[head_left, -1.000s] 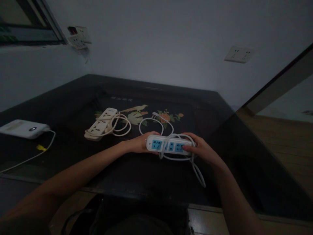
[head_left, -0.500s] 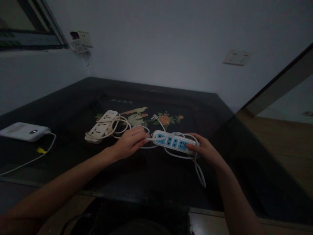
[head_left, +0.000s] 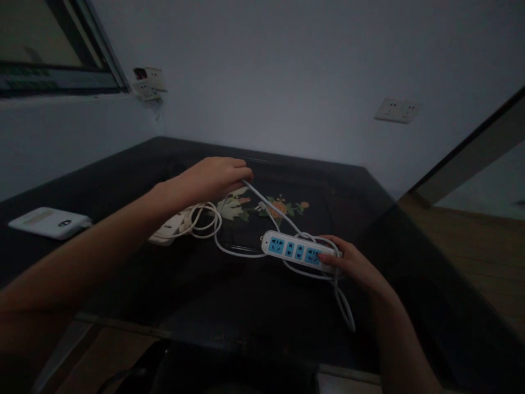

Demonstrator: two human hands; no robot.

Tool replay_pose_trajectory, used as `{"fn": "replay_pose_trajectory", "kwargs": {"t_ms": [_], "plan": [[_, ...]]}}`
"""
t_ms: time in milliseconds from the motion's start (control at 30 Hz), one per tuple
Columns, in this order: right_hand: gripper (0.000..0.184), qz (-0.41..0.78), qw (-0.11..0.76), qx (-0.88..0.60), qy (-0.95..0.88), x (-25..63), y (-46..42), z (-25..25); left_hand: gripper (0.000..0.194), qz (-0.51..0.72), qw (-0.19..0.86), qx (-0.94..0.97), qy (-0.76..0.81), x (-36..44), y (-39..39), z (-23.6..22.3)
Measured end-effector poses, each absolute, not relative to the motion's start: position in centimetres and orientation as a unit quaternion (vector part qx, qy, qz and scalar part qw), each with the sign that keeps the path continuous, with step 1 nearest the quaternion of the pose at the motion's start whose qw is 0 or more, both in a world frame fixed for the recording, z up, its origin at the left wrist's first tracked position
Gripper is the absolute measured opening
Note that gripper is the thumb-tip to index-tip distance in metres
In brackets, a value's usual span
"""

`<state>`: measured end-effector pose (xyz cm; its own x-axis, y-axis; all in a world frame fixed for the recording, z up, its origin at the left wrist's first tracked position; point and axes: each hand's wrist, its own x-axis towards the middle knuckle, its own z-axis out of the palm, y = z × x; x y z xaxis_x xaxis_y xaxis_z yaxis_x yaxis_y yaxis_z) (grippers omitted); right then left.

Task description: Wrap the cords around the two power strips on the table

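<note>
My right hand (head_left: 348,260) is closed round the right end of a white power strip (head_left: 293,251) with blue socket faces, thumb on top. Its white power cord (head_left: 275,209) loops about that end and runs up to my left hand (head_left: 229,174), which pinches it above the dark table. From there the cord drops and curves back along the tabletop to the strip's left end. The plug (head_left: 261,207) lies on the flower pattern behind the strip. A second, cream power strip (head_left: 170,227) with its coiled cord (head_left: 205,220) is partly hidden behind my left forearm.
A white box-like device (head_left: 51,222) with a cable sits at the table's left. The dark glossy table (head_left: 246,290) meets the wall at the back. Wall sockets (head_left: 397,110) are on the right, with more sockets (head_left: 148,82) near the window.
My left hand has risen and moved away from me, pulling a length of cord up off the strip's face. My right hand still holds the strip.
</note>
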<state>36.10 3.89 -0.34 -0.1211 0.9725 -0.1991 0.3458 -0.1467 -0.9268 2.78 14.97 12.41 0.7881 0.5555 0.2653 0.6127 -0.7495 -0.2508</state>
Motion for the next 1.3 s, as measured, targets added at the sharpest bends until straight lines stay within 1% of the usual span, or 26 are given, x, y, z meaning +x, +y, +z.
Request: {"fn": "replay_pose_trajectory", "kwargs": {"t_ms": [100,267,367,500,633,700,800,867,933,1033,1100,1167,1300], "plan": [[0.050,0.476,0.325,-0.585,-0.570,36.2,3.7,0.2,0.021,-0.043,0.101,-0.922,-0.371,1.8,17.0,12.5],[0.051,0.455,0.330,-0.613,-0.555,36.7,3.9,0.0,0.035,-0.018,-0.005,-0.902,-0.431,-0.4,19.1,11.4],[0.051,0.451,0.341,-0.629,-0.533,37.0,4.1,-0.3,0.034,0.000,-0.052,-0.899,-0.434,-2.4,19.1,11.6],[0.049,0.439,0.352,-0.638,-0.526,37.1,4.3,-0.8,0.032,-0.046,-0.120,-0.912,-0.390,-4.4,17.0,13.3],[0.051,0.415,0.368,-0.659,-0.508,37.4,4.8,-1.6,0.031,-0.098,-0.109,-0.920,-0.363,-3.9,12.8,13.6],[0.052,0.391,0.383,-0.669,-0.503,37.7,5.1,-2.1,0.029,-0.112,-0.114,-0.933,-0.323,-2.8,10.3,12.6],[0.051,0.350,0.402,-0.682,-0.501,38.1,5.4,-2.8,0.023,-0.044,-0.165,-0.946,-0.276,-0.7,6.7,10.2],[0.051,0.336,0.410,-0.683,-0.503,38.2,5.5,-2.9,0.022,-0.023,-0.198,-0.944,-0.263,0.8,4.4,8.5],[0.051,0.335,0.417,-0.675,-0.508,38.0,5.4,-2.8,0.021,0.009,-0.259,-0.928,-0.266,2.3,2.4,7.0],[0.050,0.339,0.419,-0.669,-0.512,37.6,5.3,-2.6,0.020,0.019,-0.356,-0.892,-0.278,4.2,0.4,5.0],[0.051,0.338,0.414,-0.671,-0.514,37.5,5.3,-2.5,0.020,0.007,-0.395,-0.869,-0.297,5.2,-0.2,4.1],[0.052,0.331,0.409,-0.674,-0.518,37.5,5.3,-2.5,0.021,-0.032,-0.408,-0.857,-0.314,5.8,0.1,3.7],[0.049,0.317,0.398,-0.671,-0.539,37.9,5.4,-2.7,0.027,-0.149,-0.370,-0.854,-0.333,6.3,2.4,4.1]]}}
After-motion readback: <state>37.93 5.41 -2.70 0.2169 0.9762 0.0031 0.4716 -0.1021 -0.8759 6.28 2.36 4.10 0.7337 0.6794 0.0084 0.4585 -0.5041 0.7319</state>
